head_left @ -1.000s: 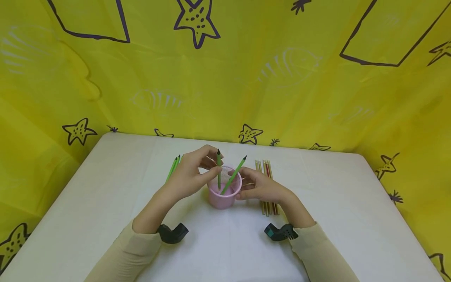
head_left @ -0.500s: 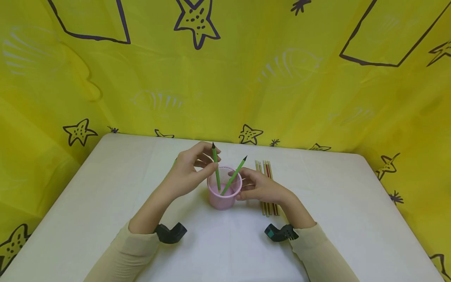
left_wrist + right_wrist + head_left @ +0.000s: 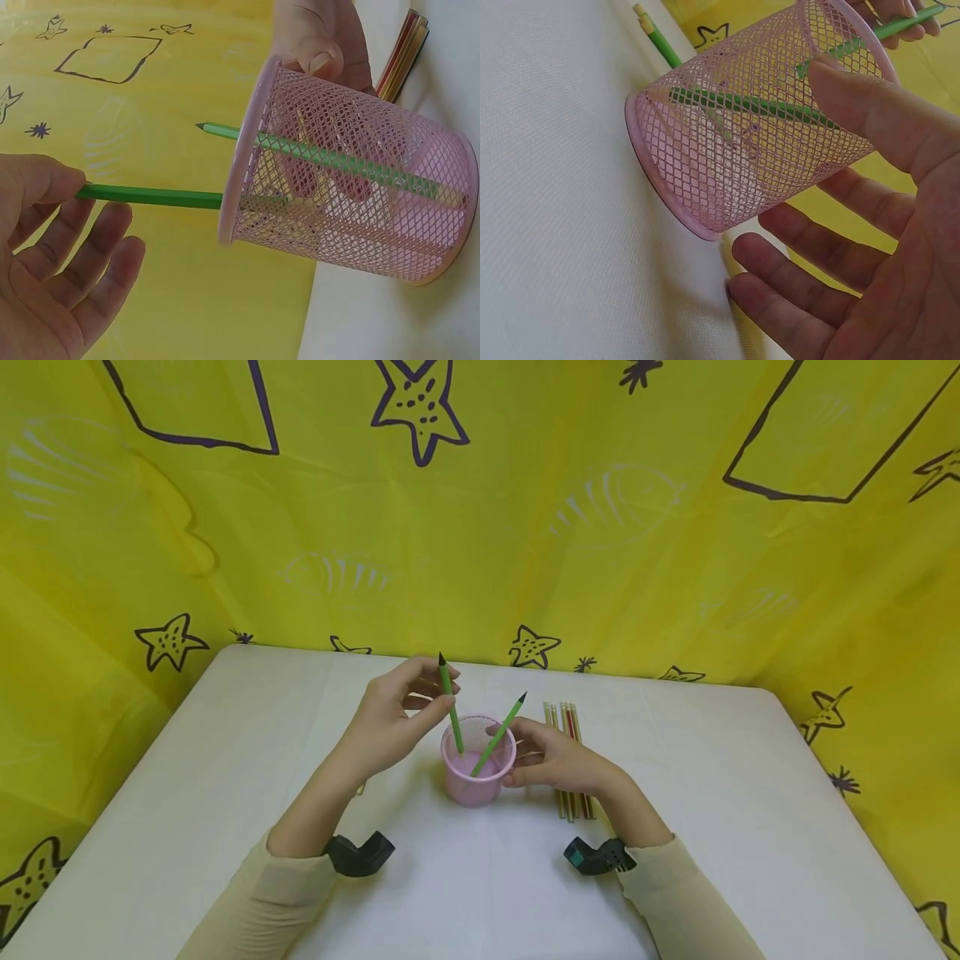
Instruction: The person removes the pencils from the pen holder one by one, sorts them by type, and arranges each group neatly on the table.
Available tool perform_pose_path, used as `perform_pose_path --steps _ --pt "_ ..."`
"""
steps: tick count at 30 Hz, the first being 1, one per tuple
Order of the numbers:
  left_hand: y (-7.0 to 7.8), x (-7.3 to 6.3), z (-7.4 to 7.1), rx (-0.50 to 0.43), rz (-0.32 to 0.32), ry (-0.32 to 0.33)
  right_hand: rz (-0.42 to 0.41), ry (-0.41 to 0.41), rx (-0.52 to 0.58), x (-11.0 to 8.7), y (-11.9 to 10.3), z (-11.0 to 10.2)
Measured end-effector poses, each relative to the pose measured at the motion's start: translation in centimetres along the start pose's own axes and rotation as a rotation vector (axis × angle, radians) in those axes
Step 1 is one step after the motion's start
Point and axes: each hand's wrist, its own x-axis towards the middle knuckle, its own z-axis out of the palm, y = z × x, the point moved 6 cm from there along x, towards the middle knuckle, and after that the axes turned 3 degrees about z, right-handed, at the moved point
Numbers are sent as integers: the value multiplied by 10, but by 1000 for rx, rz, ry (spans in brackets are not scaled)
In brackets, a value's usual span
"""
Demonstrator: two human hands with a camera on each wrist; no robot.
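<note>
Between thumb and fingers, my left hand [image 3: 390, 722] pinches a green pencil [image 3: 452, 706] near its black-pointed upper end. That pencil leans left, and its lower end is inside the pink mesh pencil cup [image 3: 471, 791]. A second green pencil [image 3: 501, 732] stands in the cup, tilted right with its point up. My right hand [image 3: 566, 762] holds the cup from the right side; in the right wrist view the thumb [image 3: 870, 105] lies along the mesh near the rim, with the fingers on the other side. The cup stands upright on the white table.
Several gold pencils and a dark red one [image 3: 571, 722] lie side by side behind my right hand. Left of the cup, green pencils [image 3: 658, 43] lie on the table, mostly hidden by my left hand in the head view. A yellow patterned curtain [image 3: 480, 527] closes off the back.
My left hand has moved up and left with its green pencil, lifting the lower end off the cup's bottom and tilting it left. My right hand and the cup have stayed put.
</note>
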Motion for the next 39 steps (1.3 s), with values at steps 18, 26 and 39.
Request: perform_pose_path --steps 18,26,39 --pt "-2 0 -12 -47 -71 50 -11 -3 5 1 0 1" --pt "-3 0 -13 -74 -75 58 -9 -3 10 1 0 1" --pt "0 1 -17 -136 -52 87 -5 -9 20 1 -2 1"
